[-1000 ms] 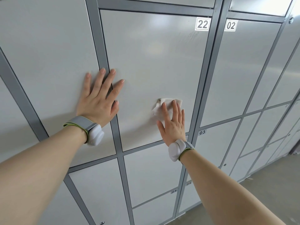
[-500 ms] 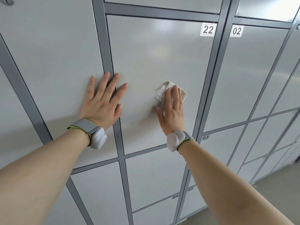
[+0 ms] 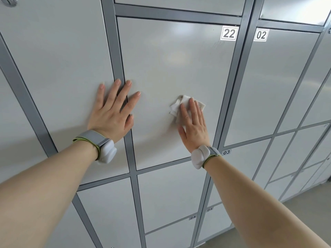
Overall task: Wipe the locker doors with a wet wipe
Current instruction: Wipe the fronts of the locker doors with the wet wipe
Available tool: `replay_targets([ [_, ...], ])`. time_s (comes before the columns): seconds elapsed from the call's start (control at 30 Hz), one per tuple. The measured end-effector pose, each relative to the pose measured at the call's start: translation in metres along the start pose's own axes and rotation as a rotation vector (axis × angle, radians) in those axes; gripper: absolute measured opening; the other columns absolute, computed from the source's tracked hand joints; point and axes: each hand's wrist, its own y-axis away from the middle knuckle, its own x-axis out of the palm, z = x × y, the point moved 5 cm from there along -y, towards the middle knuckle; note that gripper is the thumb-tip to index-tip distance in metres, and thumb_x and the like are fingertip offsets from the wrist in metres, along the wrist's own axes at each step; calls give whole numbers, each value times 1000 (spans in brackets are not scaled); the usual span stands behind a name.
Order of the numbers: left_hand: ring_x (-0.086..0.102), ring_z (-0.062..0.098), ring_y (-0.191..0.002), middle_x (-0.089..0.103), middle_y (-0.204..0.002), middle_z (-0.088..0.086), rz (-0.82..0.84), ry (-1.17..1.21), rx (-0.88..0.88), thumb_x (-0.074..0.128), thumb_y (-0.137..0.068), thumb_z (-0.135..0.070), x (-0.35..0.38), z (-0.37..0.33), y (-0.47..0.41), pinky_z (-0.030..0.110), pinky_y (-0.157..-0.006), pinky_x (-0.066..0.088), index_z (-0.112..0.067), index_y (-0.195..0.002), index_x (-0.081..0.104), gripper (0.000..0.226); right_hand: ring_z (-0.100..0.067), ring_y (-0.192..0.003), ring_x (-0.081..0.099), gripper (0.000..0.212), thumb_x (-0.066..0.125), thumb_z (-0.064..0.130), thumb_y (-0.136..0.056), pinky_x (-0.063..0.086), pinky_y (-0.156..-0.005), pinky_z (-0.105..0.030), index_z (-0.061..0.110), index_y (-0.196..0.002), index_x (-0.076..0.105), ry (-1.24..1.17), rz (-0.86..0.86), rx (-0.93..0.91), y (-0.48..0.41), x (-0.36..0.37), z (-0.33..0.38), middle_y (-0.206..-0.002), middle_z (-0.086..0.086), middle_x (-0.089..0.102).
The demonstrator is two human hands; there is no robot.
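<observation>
A light grey locker door marked 22 point(image 3: 161, 59) fills the middle of the head view. My right hand point(image 3: 193, 126) lies flat on its lower right part, straight fingers pressing a crumpled white wet wipe point(image 3: 179, 105) against the door. The wipe sticks out above and to the left of my fingertips. My left hand point(image 3: 112, 111) rests flat with spread fingers across the dark grey frame post point(image 3: 118, 51) at the door's left edge, touching door 22 and the door to its left. Both wrists wear grey bands with white pods.
More grey locker doors surround door 22: door 02 point(image 3: 277, 86) to the right, door 03 point(image 3: 241, 169) below it, smaller doors 24 and 04 lower down. A lock knob point(image 3: 9, 0) shows at top left. Grey floor point(image 3: 268, 235) lies at bottom right.
My right hand slid the wipe up the door from its lower position and has moved slightly right since half a second ago. My left hand stayed pressed on the frame post.
</observation>
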Motion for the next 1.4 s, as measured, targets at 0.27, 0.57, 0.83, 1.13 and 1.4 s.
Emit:
replay_targets([
  [0.27, 16, 37, -141, 28, -152, 16, 31, 15, -7, 47, -83, -30, -2, 1, -1, 54, -116, 1, -14, -145, 37, 64, -41, -144, 11, 56, 37, 30, -98, 5, -120, -43, 6, -148, 29, -11, -90, 128, -51, -21, -13, -155, -26, 16],
  [0.57, 19, 37, -141, 30, -151, 17, 16, 19, 3, 45, -84, -31, -2, 0, 0, 55, -115, 4, -14, -144, 39, 62, -39, -145, 4, 59, 38, 32, -99, 5, -120, -45, 6, -150, 23, -103, -114, 106, -65, -12, 18, -156, -25, 12],
  [0.83, 14, 34, -143, 29, -151, 16, 24, 34, 13, 44, -84, -31, -4, 1, 0, 54, -116, 3, -13, -144, 37, 63, -38, -145, 8, 57, 44, 28, -97, 9, -119, -48, 8, -148, 27, -50, -20, -81, -27, 8, 30, -154, -25, 17],
  [1.13, -6, 19, -146, -10, -158, -2, 68, 66, 23, 37, -87, -32, -8, 8, -1, 48, -118, -2, -12, -148, 24, 66, -33, -146, 5, 58, 40, 32, -98, 11, -119, -45, 9, -150, 26, -68, 22, 72, -19, -2, 4, -156, -23, 13],
  [1.4, -11, 18, -145, 19, -153, 15, 40, 37, -9, 38, -86, -32, -22, 21, -26, 47, -117, -6, -5, -146, 26, 66, -34, -147, 0, 65, 27, 44, -98, 1, -120, -39, 10, -152, 16, -112, 17, 230, -50, -23, -3, -158, -20, 4],
])
